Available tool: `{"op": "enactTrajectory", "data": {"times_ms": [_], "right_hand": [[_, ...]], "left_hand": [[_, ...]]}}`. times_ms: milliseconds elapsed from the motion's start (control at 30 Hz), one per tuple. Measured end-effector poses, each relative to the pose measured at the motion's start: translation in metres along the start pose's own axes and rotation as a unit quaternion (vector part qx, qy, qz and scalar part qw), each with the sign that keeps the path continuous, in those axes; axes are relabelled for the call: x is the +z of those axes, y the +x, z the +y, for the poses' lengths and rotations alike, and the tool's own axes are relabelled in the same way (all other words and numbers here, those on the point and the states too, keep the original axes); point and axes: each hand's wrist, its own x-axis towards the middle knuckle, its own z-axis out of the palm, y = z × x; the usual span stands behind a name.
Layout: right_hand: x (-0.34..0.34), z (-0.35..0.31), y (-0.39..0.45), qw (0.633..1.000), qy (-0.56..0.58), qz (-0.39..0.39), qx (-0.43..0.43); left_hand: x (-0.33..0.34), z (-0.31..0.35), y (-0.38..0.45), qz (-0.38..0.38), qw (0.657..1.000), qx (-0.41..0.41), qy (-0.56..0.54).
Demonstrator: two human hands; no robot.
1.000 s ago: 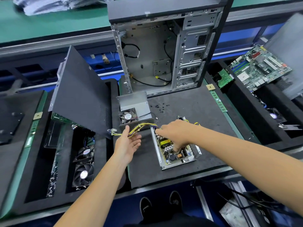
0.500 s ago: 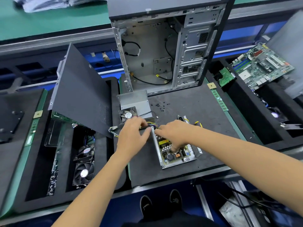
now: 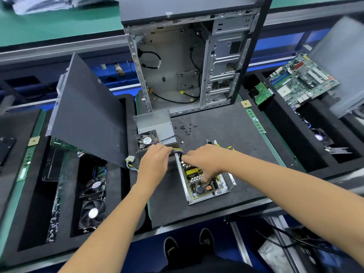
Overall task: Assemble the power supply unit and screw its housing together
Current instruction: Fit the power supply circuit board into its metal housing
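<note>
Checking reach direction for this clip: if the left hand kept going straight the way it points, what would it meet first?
Probably the fan in the metal housing cover, just beyond the left hand gripping the wire bundle; depth is uncertain.

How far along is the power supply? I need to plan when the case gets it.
Early stage. Done: the circuit board sits in its open metal tray. In hand: the left hand grips the wire bundle while the right hand rests on the board. Left: the cover with the fan lies apart behind, the loose screws lie unused on the mat, so closing and screwing remain.
</note>
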Motion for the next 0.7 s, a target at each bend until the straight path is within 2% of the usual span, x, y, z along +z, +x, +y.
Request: {"op": "enactTrajectory", "data": {"times_ms": [233,367,500,567,633,700], "right_hand": [[0.004,-0.002,0.002,1.0,-0.011,-0.002,-0.003],[0.003,-0.003,0.003,1.0,-0.01,0.002,-0.001],[0.003,-0.003,0.003,1.0,0.003,-0.003,-0.008],[0.0,-0.003,0.002,1.0,0.018,-0.017,-0.011],[-0.008,0.001,-0.001,0.993,0.116,-0.031,-0.002],[-0.021,0.011,-0.008,0.967,0.253,0.018,0.019]], "left_hand": [[0.002,-0.012,0.002,-0.044,0.998,-0.032,0.024],[0.003,-0.012,-0.008,-0.075,0.993,-0.075,-0.05],[0.0,-0.013,-0.007,-0.144,0.961,-0.177,-0.156],[-0.002,-0.013,-0.001,-0.171,0.957,-0.182,-0.148],[-0.004,-0.01,0.006,-0.175,0.963,-0.16,-0.126],[-0.005,-0.003,0.013,-0.164,0.967,-0.148,-0.13]]}}
